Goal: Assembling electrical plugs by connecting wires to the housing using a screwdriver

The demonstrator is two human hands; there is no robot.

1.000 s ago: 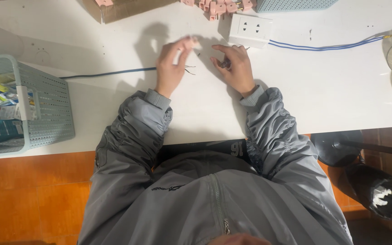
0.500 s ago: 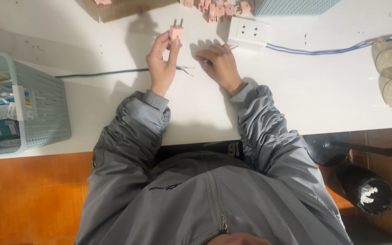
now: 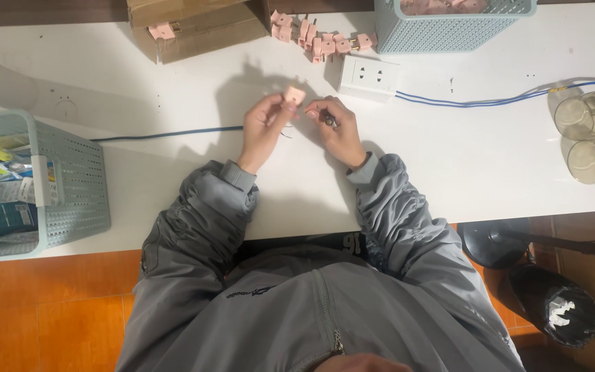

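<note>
My left hand (image 3: pixel 264 131) pinches a small pink plug (image 3: pixel 295 94) at its fingertips, just above the white table (image 3: pixel 463 165). A dark blue cable (image 3: pixel 166 133) runs from the left across the table and ends with bare wire tips under that hand. My right hand (image 3: pixel 337 129) is right beside it, fingers curled around a small dark tool or part (image 3: pixel 329 122) that I cannot make out clearly. Both hands sit close together at the middle of the table, in grey jacket sleeves.
A white wall socket (image 3: pixel 368 75) with blue-white leads (image 3: pixel 490 102) lies just beyond my hands. Several more pink plugs (image 3: pixel 321 41) lie near a cardboard box (image 3: pixel 197 24) and a pale blue basket (image 3: pixel 449 27). Another basket (image 3: pixel 49 186) stands left; two glass jars (image 3: pixel 590 134) right.
My left hand had lifted the pink plug toward the far side; it has come back down beside my right hand, with the plug still in its fingertips.
</note>
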